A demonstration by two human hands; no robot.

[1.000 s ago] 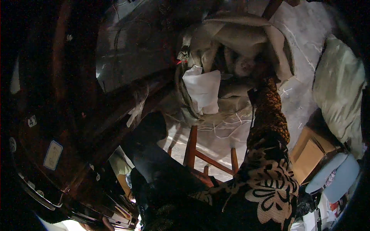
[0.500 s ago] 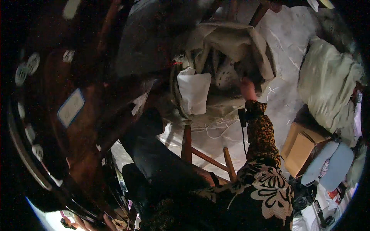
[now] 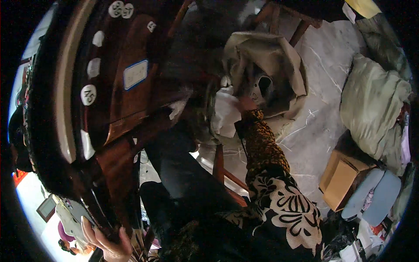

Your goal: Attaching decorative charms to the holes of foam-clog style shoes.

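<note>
My right hand [image 3: 246,104], on a sleeve with a black and gold flower pattern, reaches down to a crumpled beige cloth bag [image 3: 279,56] on the pale marble floor. The hand rests at the bag's open mouth beside a white cloth bundle [image 3: 224,114], and its fingers are mostly hidden. My left hand [image 3: 107,239] is at the lower left, with its fingers curled around the dark rim of a round wooden table [image 3: 126,109] that bears white stickers.
A wooden stool frame [image 3: 218,162] stands under my right arm. On the right lie a cardboard box [image 3: 342,177], a pale green cloth bundle [image 3: 375,105] and grey-blue padded items [image 3: 375,196]. Wooden table legs [image 3: 301,28] rise behind the bag.
The view has swung, bringing more of the table top and my left hand on its rim into sight. My right hand has shifted left to the near side of the bag's mouth.
</note>
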